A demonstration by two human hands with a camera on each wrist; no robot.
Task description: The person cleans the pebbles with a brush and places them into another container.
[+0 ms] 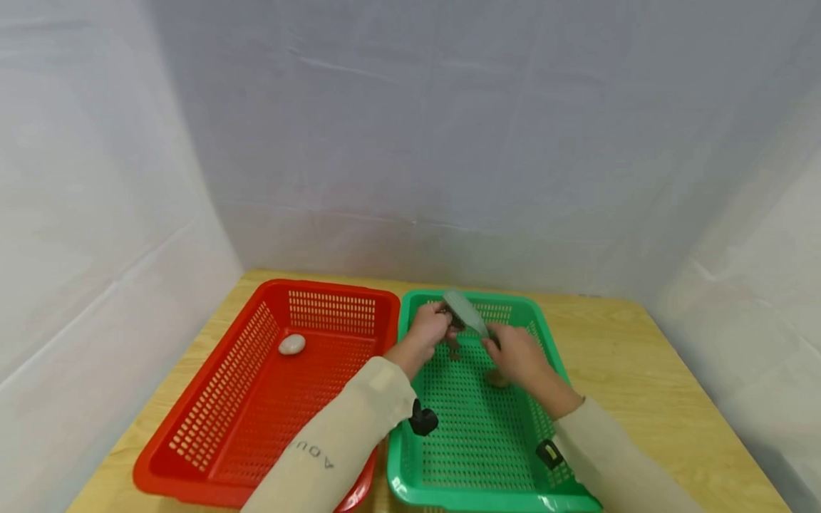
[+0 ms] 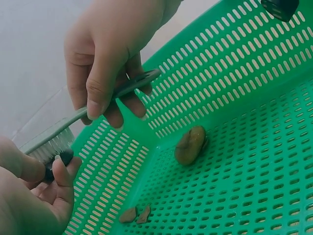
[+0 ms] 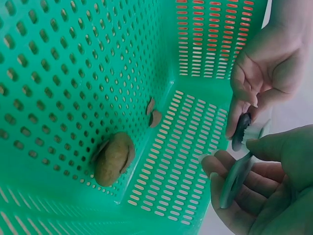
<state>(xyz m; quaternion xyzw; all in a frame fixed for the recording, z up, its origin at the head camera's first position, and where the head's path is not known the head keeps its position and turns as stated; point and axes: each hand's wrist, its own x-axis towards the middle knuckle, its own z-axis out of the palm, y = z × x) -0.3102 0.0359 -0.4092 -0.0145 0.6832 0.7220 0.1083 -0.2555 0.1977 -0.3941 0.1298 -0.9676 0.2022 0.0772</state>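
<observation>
My left hand [image 1: 428, 329] pinches a small dark stone [image 3: 239, 133] above the far part of the green basket [image 1: 400, 399]. My right hand [image 1: 518, 354] grips the handle of a grey-green scrub brush [image 1: 467, 312]. The brush's pale bristles [image 2: 56, 145] press against the stone, as both wrist views show. Below the hands, a larger brown stone [image 2: 190, 146] lies on the basket floor. Two small flat brown pieces [image 2: 128, 215] rest near the basket's far end.
Left of the green basket stands a red basket [image 1: 192, 370] with a white stone [image 1: 291, 345] in its far left part. Both baskets are on a wooden table [image 1: 631, 377]. White sheeting [image 1: 410, 142] hangs behind and at both sides.
</observation>
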